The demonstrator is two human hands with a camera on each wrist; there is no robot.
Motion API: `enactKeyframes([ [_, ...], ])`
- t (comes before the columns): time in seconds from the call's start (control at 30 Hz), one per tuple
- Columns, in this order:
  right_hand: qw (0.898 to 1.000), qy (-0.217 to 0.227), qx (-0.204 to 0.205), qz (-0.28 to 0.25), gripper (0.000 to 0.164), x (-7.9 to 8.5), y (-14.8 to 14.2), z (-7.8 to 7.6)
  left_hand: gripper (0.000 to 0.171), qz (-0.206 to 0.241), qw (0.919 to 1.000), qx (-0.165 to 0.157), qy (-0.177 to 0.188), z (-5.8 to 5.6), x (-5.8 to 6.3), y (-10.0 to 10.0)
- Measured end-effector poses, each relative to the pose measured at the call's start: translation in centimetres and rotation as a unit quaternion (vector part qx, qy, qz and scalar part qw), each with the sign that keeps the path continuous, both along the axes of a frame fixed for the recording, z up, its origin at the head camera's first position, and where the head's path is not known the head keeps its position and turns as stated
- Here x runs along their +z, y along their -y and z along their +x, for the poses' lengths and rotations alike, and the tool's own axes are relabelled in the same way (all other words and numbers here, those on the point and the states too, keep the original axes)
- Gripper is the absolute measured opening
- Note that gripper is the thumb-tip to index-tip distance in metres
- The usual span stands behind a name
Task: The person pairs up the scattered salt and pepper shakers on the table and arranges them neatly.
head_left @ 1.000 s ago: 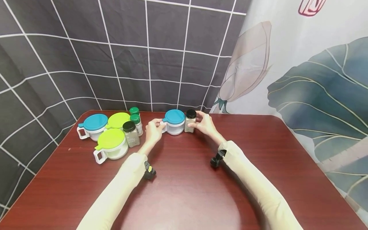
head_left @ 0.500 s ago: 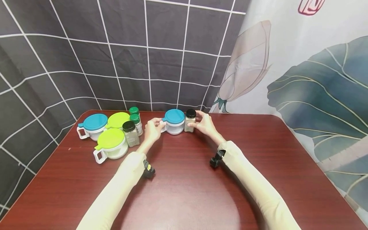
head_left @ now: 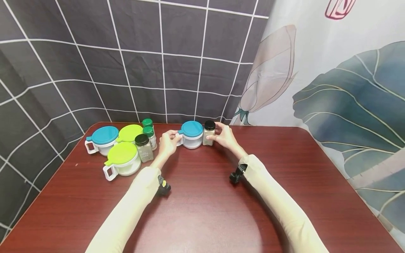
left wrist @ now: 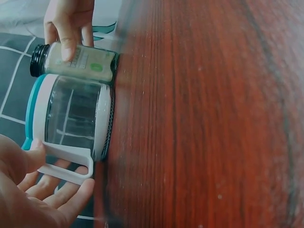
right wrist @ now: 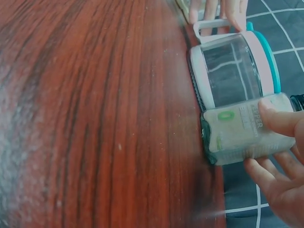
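At the back of the table stands a clear seasoning pot [head_left: 192,141] with a blue lid, a white base and a white side handle [left wrist: 71,155]. My left hand [head_left: 167,143] holds that handle, thumb on the near side and fingers behind it. Right beside the pot is a square glass pepper jar [right wrist: 237,127] with a black cap, upright against the pot's side. Thumb and fingers of my right hand [head_left: 226,137] grip the pepper jar from the right; its printed label shows in the right wrist view.
To the left stand a blue-lidded pot [head_left: 104,135], two green-lidded pots [head_left: 122,154], a black-capped jar [head_left: 145,151] and two green-capped shakers [head_left: 152,138], close together. A dark checked curtain [head_left: 183,70] hangs behind the reddish wooden table [head_left: 202,203].
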State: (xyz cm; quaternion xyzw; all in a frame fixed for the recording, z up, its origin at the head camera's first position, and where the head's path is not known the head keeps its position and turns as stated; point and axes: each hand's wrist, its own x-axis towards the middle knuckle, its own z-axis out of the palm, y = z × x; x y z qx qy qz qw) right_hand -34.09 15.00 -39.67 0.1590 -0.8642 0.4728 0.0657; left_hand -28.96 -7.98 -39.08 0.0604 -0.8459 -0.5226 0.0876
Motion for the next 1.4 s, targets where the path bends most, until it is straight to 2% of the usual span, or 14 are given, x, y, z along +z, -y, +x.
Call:
enactKeyframes([
  [0.6,1.0,0.017,0.001,-0.008,0.059,-0.09,0.39,-0.53,0.03,-0.005,0.9999,0.016,-0.002,-0.61,-0.37,-0.03],
  [0.9,1.0,0.019,0.004,0.004,0.06,-0.01,0.03,-0.65,0.03,0.012,0.9998,0.015,-0.007,-0.58,-0.43,-0.22],
  [1.23,0.999,0.037,0.006,-0.007,0.061,0.23,0.05,-0.63,0.029,0.012,0.9996,0.02,-0.015,-0.57,-0.8,-0.32],
  [1.4,0.998,0.044,0.014,-0.034,0.059,0.5,0.07,-0.27,0.029,0.006,0.9995,0.018,-0.024,-0.59,-0.93,-0.37],
])
